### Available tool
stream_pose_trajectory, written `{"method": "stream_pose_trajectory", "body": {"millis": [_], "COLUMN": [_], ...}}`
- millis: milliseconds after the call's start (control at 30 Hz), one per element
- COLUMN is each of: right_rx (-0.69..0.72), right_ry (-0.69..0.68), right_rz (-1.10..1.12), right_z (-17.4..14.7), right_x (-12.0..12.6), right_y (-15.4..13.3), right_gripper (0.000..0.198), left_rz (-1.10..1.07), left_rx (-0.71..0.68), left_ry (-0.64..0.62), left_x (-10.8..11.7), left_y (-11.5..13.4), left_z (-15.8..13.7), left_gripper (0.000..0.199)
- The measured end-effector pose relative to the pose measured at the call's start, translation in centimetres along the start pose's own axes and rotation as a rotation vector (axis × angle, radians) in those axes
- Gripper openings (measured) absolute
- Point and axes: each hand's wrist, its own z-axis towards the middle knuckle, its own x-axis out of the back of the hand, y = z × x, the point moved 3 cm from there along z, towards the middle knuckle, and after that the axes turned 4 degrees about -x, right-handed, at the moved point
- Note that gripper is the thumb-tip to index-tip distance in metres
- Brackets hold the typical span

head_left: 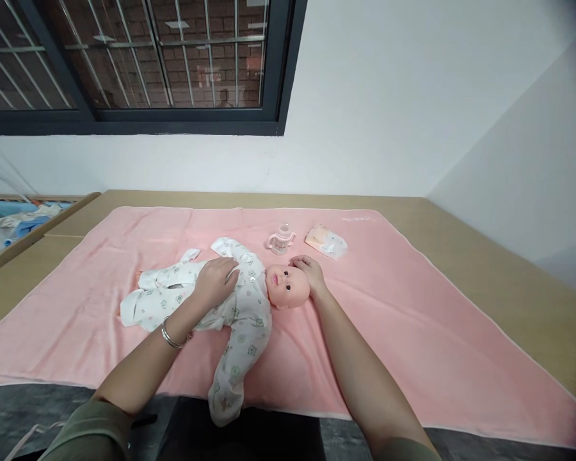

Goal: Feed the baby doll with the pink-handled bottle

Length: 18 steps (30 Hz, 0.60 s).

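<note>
Count: one baby doll (230, 301), one small lidded cup with handles (281, 239), one folded diaper (326, 241), one pink blanket (413, 320), two hands, one bracelet (171, 336) on the left wrist.

The doll lies on its back on the blanket, head (288, 286) toward the right, legs toward the left, dressed in a white printed sleepsuit (235, 314). One sleeve of the suit trails down toward the near edge of the blanket and slightly over it.

Left hand (216, 280): palm down, fingers loosely spread, resting flat on the doll's chest. It presses on the suit and pinches nothing that I can see. Right hand (310, 272): cupped against the top and far side of the doll's head, fingers curled around it and touching it. The doll's body thus lies between the two hands, chest under the left, crown against the right.

The cup stands upright just beyond the head, near the right hand but apart from it. The diaper lies just right of the cup, not touching it.

The blanket covers most of a wooden table (484, 256). Wide bare pink to the right of the head and to the left of the legs. The white wall (388, 128) runs along the far and right table edges.
</note>
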Motion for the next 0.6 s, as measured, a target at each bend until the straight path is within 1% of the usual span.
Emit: {"method": "stream_pose_trajectory", "body": {"millis": [233,433,600], "right_rx": [0.002,-0.004,-0.011], "right_ry": [-0.003,0.015,0.015], "right_rz": [-0.007,-0.007,0.005], "right_z": [0.02,-0.45,-0.73], "right_x": [0.13,0.05,-0.05], "right_y": [0.07,-0.56,-0.87], "right_gripper": [0.049,0.049,0.049], "left_rz": [-0.011,-0.010,-0.019], "left_rx": [-0.007,-0.010,0.008], "left_ry": [0.023,0.020,-0.010], "left_x": [0.09,0.01,0.12], "left_y": [0.00,-0.07,0.02], "left_z": [-0.11,-0.04,0.07], "left_gripper": [0.046,0.046,0.045]}}
